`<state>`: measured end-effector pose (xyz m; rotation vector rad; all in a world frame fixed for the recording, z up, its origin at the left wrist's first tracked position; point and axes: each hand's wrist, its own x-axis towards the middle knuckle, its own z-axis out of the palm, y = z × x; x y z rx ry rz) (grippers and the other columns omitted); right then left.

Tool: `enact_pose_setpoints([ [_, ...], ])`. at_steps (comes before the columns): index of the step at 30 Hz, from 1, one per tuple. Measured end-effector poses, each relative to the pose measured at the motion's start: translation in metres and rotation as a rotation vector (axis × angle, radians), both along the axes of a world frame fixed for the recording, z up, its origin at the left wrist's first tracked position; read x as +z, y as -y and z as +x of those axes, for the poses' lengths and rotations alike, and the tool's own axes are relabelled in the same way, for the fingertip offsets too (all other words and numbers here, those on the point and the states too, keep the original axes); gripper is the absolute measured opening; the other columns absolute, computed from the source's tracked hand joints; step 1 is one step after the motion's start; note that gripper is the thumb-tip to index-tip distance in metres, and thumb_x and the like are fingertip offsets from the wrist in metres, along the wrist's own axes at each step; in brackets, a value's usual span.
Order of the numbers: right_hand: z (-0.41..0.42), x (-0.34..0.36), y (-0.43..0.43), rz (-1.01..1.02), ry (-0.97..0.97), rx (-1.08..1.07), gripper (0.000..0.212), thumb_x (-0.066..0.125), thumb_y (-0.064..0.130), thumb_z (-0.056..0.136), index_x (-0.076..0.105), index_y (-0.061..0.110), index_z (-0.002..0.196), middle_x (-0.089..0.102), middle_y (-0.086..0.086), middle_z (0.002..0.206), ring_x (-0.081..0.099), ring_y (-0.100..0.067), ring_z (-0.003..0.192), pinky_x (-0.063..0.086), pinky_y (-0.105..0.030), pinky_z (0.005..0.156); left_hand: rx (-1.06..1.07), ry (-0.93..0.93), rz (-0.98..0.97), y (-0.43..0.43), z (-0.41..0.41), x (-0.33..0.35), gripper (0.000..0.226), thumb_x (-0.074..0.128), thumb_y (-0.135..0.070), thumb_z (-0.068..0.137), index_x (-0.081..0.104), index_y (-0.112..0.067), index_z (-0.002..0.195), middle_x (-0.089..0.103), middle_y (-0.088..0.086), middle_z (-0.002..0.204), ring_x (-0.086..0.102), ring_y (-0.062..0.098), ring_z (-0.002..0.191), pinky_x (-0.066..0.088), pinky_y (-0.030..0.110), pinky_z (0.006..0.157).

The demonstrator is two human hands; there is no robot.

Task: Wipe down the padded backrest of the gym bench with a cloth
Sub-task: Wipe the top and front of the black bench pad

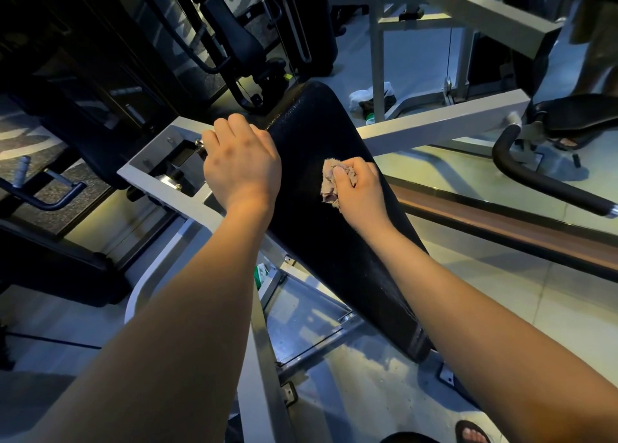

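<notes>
The black padded backrest [321, 242] of the gym bench runs diagonally from the upper middle down to the lower right. My right hand [359, 192] grips a crumpled beige cloth [331, 183] and presses it against the pad's upper half. My left hand [240, 165] grips the pad's left edge near its top, fingers curled over the side. Both forearms reach in from the bottom of the view.
The bench's white steel frame [160, 168] lies left of and under the pad. Dark machines stand at the upper left. A white beam [444, 126] and a padded black handle [548, 185] cross on the right. A sandalled foot [471, 432] stands on the tiled floor.
</notes>
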<state>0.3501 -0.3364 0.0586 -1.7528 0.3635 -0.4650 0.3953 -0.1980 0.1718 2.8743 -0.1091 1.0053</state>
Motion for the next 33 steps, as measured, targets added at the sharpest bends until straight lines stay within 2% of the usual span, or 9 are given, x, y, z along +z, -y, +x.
enact_pose_setpoints([
  [2, 0.010, -0.008, 0.000, -0.095, -0.065, -0.110, 0.014, 0.056, 0.032, 0.101, 0.063, 0.021, 0.104, 0.037, 0.002, 0.115, 0.046, -0.025, 0.112, 0.041, -0.039, 0.104, 0.000, 0.004, 0.001, 0.000, 0.000, -0.001, 0.032, 0.031, -0.034, 0.105, 0.053, -0.011, 0.110, 0.055, 0.010, 0.110, 0.050, 0.030, 0.103, 0.033, 0.038, 0.069],
  [7, 0.006, -0.018, -0.010, -0.180, 0.126, -0.191, 0.018, 0.053, 0.028, 0.104, 0.057, 0.019, 0.119, 0.049, -0.007, 0.116, 0.057, -0.028, 0.098, 0.052, -0.039, 0.086, 0.007, 0.016, -0.004, 0.000, 0.002, -0.002, 0.032, 0.032, -0.033, 0.104, 0.054, -0.011, 0.110, 0.055, 0.009, 0.109, 0.050, 0.029, 0.103, 0.033, 0.037, 0.067],
  [10, -0.004, -0.026, -0.019, -0.261, 0.146, -0.147, 0.034, 0.053, 0.039, 0.103, 0.054, 0.020, 0.130, 0.048, -0.009, 0.125, 0.055, -0.026, 0.106, 0.052, -0.032, 0.084, 0.009, 0.019, 0.001, 0.000, 0.003, -0.002, 0.032, 0.031, -0.034, 0.104, 0.054, -0.012, 0.109, 0.055, 0.008, 0.108, 0.050, 0.029, 0.102, 0.033, 0.037, 0.067],
  [12, -0.006, -0.033, -0.017, -0.349, 0.186, -0.103, 0.037, 0.058, 0.034, 0.101, 0.053, 0.018, 0.134, 0.048, -0.009, 0.126, 0.054, -0.024, 0.107, 0.053, -0.031, 0.085, 0.011, 0.024, 0.002, 0.000, 0.003, -0.002, 0.032, 0.031, -0.034, 0.103, 0.054, -0.012, 0.109, 0.055, 0.008, 0.108, 0.050, 0.028, 0.101, 0.033, 0.037, 0.067],
  [16, 0.006, -0.032, 0.014, -0.311, 0.184, -0.159, 0.024, 0.059, 0.017, 0.099, 0.061, 0.011, 0.122, 0.054, -0.009, 0.117, 0.055, -0.018, 0.098, 0.048, -0.030, 0.089, 0.004, 0.024, -0.004, 0.000, 0.004, -0.003, 0.031, 0.032, -0.034, 0.104, 0.054, -0.012, 0.108, 0.055, 0.008, 0.107, 0.050, 0.028, 0.100, 0.033, 0.037, 0.067],
  [19, 0.013, -0.039, 0.019, -0.228, 0.066, -0.226, 0.025, 0.054, 0.013, 0.099, 0.060, 0.012, 0.123, 0.055, -0.010, 0.121, 0.056, -0.024, 0.104, 0.047, -0.035, 0.095, 0.013, 0.038, 0.000, 0.000, 0.004, -0.003, 0.032, 0.032, -0.033, 0.103, 0.054, -0.012, 0.107, 0.056, 0.008, 0.106, 0.050, 0.028, 0.100, 0.033, 0.037, 0.066],
  [22, -0.004, -0.052, -0.012, -0.297, 0.110, -0.202, 0.030, 0.052, 0.004, 0.094, 0.061, 0.012, 0.122, 0.056, -0.009, 0.121, 0.055, -0.030, 0.108, 0.046, -0.040, 0.097, 0.012, 0.035, 0.010, 0.001, 0.003, -0.004, 0.032, 0.031, -0.033, 0.103, 0.054, -0.012, 0.108, 0.056, 0.008, 0.107, 0.051, 0.029, 0.100, 0.033, 0.037, 0.067],
  [29, -0.079, -0.078, -0.042, -0.572, 0.294, 0.222, 0.026, 0.052, -0.004, 0.088, 0.059, 0.004, 0.112, 0.053, -0.012, 0.109, 0.051, -0.031, 0.093, 0.048, -0.045, 0.085, 0.008, 0.010, 0.005, 0.001, 0.002, -0.002, 0.031, 0.032, -0.033, 0.104, 0.053, -0.011, 0.110, 0.056, 0.009, 0.110, 0.050, 0.030, 0.104, 0.032, 0.038, 0.068],
  [33, -0.026, -0.045, 0.005, -0.364, 0.181, -0.068, 0.031, 0.048, 0.003, 0.094, 0.063, 0.013, 0.119, 0.051, -0.008, 0.113, 0.056, -0.029, 0.102, 0.050, -0.044, 0.094, 0.011, 0.003, -0.004, 0.001, 0.001, -0.001, 0.032, 0.031, -0.033, 0.104, 0.053, -0.011, 0.110, 0.056, 0.010, 0.111, 0.049, 0.031, 0.105, 0.032, 0.038, 0.069],
])
